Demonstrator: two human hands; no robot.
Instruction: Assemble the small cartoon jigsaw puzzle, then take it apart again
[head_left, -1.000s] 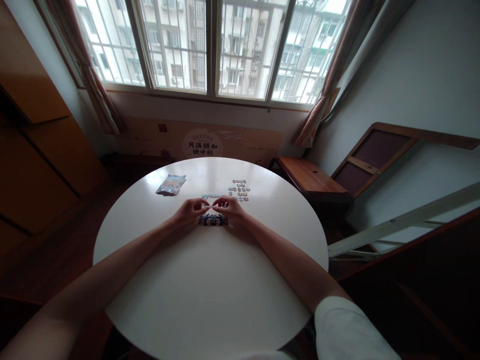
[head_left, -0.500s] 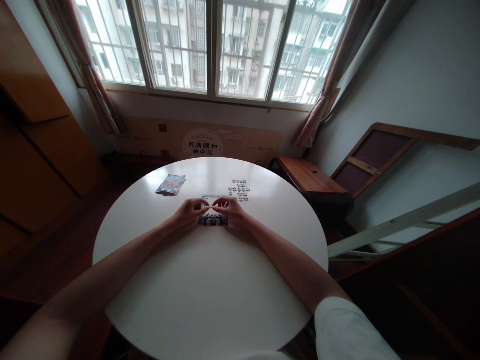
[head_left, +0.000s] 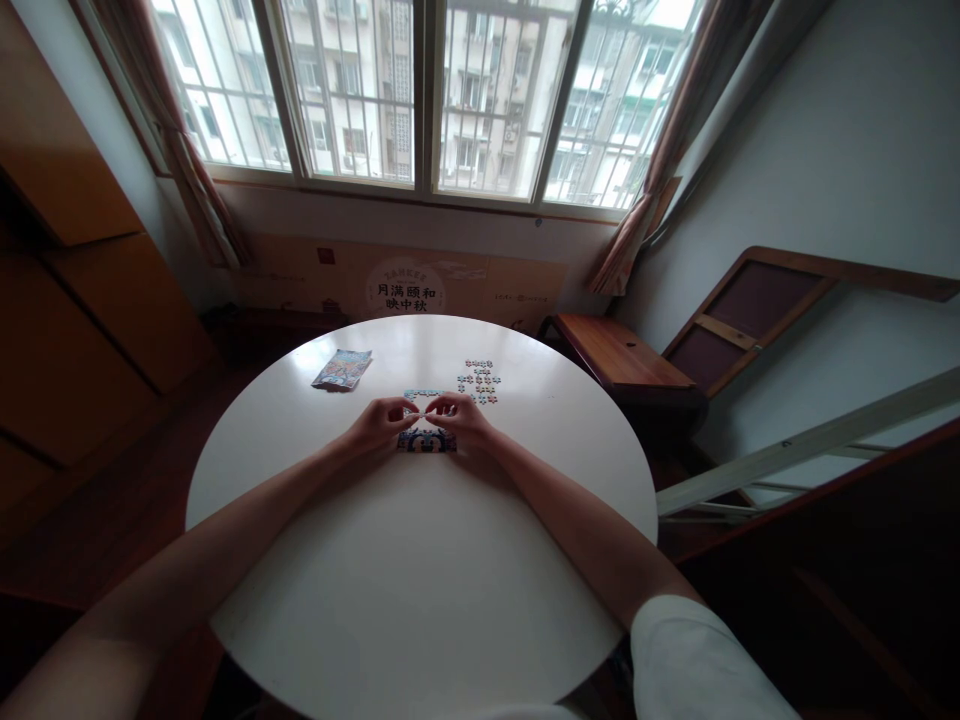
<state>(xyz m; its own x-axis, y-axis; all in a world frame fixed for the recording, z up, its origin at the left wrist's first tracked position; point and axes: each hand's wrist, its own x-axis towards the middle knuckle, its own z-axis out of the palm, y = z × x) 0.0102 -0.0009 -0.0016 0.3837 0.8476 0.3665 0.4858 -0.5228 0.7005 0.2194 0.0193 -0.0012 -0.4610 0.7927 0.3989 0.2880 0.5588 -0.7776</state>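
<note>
My left hand (head_left: pixel 382 420) and my right hand (head_left: pixel 459 417) meet over the middle of a round white table (head_left: pixel 420 560). Both pinch a small puzzle piece (head_left: pixel 422 412) between their fingertips, held just above a partly joined jigsaw puzzle (head_left: pixel 424 441). Most of that puzzle is hidden by my fingers. Several loose puzzle pieces (head_left: pixel 478 378) lie spread just beyond my right hand.
A printed puzzle bag (head_left: pixel 342 369) lies at the table's far left. A wooden bench (head_left: pixel 619 358) stands to the right of the table. A cardboard box with printed characters (head_left: pixel 405 288) leans under the window. Folded wooden frames (head_left: pixel 757 310) lean on the right wall.
</note>
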